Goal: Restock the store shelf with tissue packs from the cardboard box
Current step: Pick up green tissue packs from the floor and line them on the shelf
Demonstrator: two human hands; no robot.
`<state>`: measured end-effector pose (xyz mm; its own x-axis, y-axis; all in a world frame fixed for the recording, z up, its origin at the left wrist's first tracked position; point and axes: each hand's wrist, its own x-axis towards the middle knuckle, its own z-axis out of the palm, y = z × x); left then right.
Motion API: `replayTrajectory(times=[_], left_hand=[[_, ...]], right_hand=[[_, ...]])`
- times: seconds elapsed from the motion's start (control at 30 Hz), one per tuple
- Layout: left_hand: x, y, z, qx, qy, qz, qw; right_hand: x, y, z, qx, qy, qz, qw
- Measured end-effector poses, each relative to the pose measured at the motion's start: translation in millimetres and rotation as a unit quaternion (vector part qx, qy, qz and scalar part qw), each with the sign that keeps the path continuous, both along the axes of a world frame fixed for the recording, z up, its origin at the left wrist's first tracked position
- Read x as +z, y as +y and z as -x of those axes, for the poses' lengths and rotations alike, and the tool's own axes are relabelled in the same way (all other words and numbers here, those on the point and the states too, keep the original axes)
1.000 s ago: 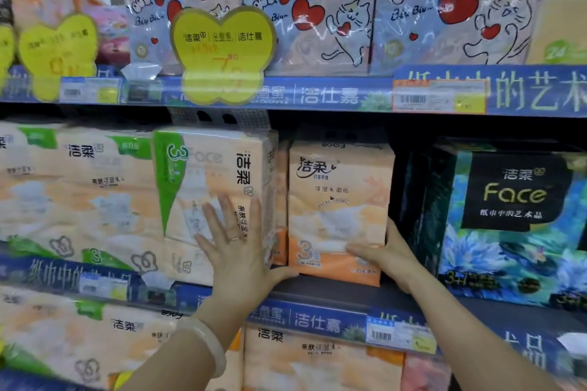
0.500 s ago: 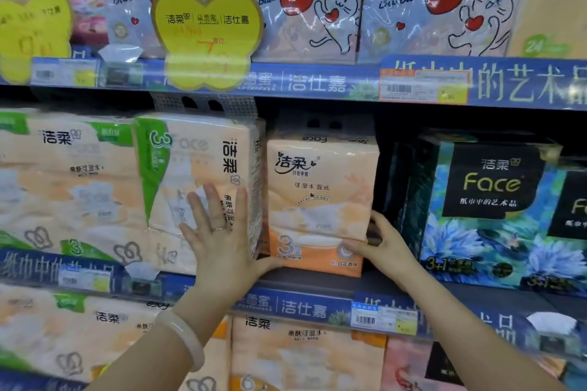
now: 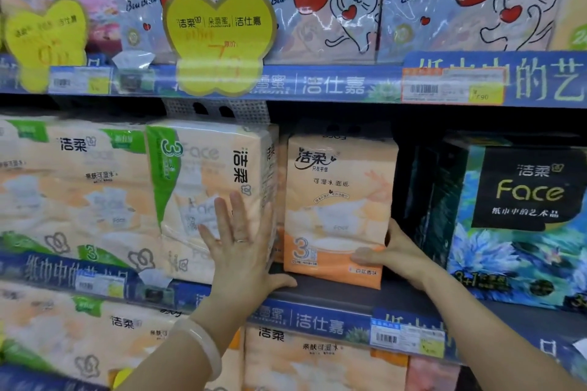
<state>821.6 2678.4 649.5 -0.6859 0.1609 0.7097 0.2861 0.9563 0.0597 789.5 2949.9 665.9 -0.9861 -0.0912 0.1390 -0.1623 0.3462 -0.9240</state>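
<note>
An orange tissue pack point(image 3: 340, 200) stands upright on the middle shelf point(image 3: 333, 292). My right hand point(image 3: 390, 254) grips its lower right corner, thumb across the front and fingers hidden behind. My left hand point(image 3: 241, 241) lies flat with fingers spread against the front of a larger peach and green tissue pack point(image 3: 209, 181) just left of it. The cardboard box is out of view.
Dark blue "Face" packs point(image 3: 514, 219) stand right of the orange pack across a narrow dark gap. Cat-and-heart packs point(image 3: 317, 0) fill the upper shelf behind a yellow price tag point(image 3: 219, 38). More peach packs point(image 3: 317, 362) sit on the shelf below.
The view has shifted a little. My right hand has slid up around the orange pack's lower right corner. My left hand stays flat on the big pack.
</note>
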Motion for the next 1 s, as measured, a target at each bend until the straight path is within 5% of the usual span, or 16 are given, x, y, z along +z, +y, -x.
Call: replayTrajectory(times=[0.47, 1.0], left_hand=[[1, 11, 1, 0.006, 0.045, -0.103, 0.994], [-3, 14, 5, 0.015, 0.057, -0.099, 0.993]], right_hand=[[0, -1, -36, 0.034, 0.042, -0.048, 0.997], [4, -10, -53, 0.044, 0.039, -0.057, 0.997]])
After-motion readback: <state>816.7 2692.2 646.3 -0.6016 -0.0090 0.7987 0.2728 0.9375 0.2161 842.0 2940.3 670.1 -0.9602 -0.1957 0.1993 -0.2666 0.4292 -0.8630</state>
